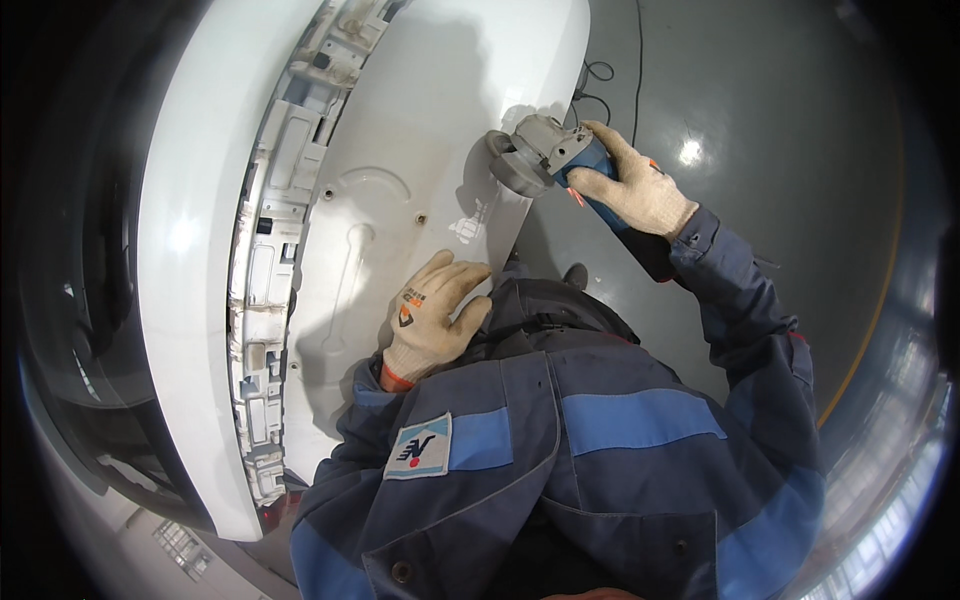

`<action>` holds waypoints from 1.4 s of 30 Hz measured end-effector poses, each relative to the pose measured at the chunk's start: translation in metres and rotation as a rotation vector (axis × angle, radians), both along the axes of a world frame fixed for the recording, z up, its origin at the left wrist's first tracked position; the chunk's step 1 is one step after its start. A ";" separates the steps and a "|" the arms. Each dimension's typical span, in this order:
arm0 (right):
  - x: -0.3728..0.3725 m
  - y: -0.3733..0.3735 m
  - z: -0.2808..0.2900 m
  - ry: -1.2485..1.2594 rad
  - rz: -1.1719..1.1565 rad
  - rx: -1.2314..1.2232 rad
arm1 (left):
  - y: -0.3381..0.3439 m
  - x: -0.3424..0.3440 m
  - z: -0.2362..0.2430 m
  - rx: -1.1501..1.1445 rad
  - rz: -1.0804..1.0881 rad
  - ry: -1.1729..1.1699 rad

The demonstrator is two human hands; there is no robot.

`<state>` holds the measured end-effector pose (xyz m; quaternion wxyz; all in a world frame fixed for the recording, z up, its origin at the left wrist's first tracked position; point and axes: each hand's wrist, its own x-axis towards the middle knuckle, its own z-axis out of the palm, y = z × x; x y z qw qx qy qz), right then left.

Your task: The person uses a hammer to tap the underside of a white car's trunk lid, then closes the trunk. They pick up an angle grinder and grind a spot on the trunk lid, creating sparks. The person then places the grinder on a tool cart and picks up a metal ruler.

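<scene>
In my gloved right hand [640,190] is an angle grinder [592,165] with a blue body and grey metal head, gripped round its body. Its round disc and guard [520,165] are close to the outer edge of a white car body panel [385,230]; whether the disc touches the panel I cannot tell. My left hand [435,312], in a cream knitted glove, is over the near part of that panel, fingers stretched out and holding nothing. Between the two hands, a pale scuffed patch [468,228] shows on the panel.
Left of the panel runs a strip of white brackets and slots [265,250], then a curved white body part [190,230] and dark glass [90,270]. A black cable [640,70] trails over the grey floor [780,180] beyond the grinder. A yellow line [868,345] crosses the floor at right.
</scene>
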<state>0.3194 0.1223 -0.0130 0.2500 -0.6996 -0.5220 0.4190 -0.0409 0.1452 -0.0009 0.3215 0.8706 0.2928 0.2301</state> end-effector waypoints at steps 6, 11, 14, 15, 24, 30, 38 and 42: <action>-0.001 0.001 0.002 -0.003 0.015 -0.030 | 0.000 0.000 0.001 -0.027 -0.006 0.012; -0.004 0.001 0.008 0.005 0.040 -0.024 | 0.000 -0.002 0.001 -0.051 0.000 0.027; -0.005 0.003 0.009 -0.011 0.025 -0.011 | 0.000 -0.002 0.001 -0.032 -0.010 0.015; -0.005 0.003 0.010 -0.017 0.016 0.015 | 0.000 -0.002 0.000 -0.023 -0.015 0.013; -0.007 0.007 0.012 -0.059 0.025 -0.020 | -0.001 -0.002 0.000 -0.019 -0.012 0.001; -0.010 0.009 0.016 -0.095 0.028 -0.022 | -0.001 -0.001 0.001 -0.013 -0.012 -0.009; -0.016 0.010 0.027 -0.062 0.035 -0.015 | -0.002 -0.002 0.000 -0.013 -0.008 0.001; -0.015 0.009 0.024 0.017 0.048 -0.037 | -0.002 -0.003 -0.002 0.004 -0.016 -0.010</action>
